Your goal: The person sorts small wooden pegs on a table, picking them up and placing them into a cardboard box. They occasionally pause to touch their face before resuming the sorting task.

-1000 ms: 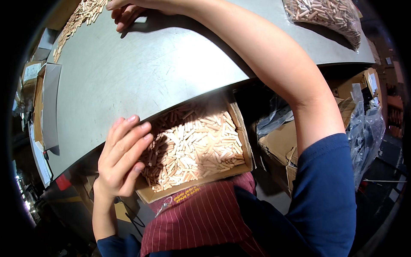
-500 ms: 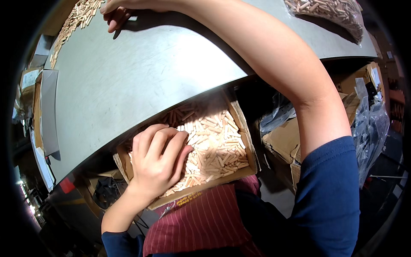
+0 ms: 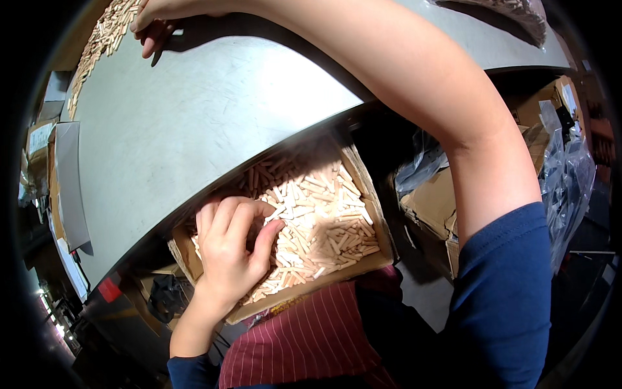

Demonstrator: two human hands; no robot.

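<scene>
A cardboard box (image 3: 317,272) full of short wooden dowels (image 3: 324,223) sits below the table's near edge, against my apron. My left hand (image 3: 227,240) rests in its left part, touching the dowels, with thumb and fingers curved apart and no dowel visible between them; some fingertips are hidden. My right arm crosses the tabletop, and my right hand (image 3: 159,23) is at the far left, beside a spread of more dowels (image 3: 107,32). Its fingers hang loosely apart with nothing visible in them; the frame's upper edge cuts off part of this hand.
The grey table (image 3: 162,129) curves across the view. A clear plastic bag of dowels (image 3: 518,13) lies at its far right. An upright cardboard piece (image 3: 68,185) stands along the left edge. Right of the dowel box are another carton (image 3: 431,204) and crumpled clear plastic (image 3: 564,168).
My right hand has shifted slightly left along the dowel spread. My left thumb and fingers have parted wider over the box. The view has tilted a little.
</scene>
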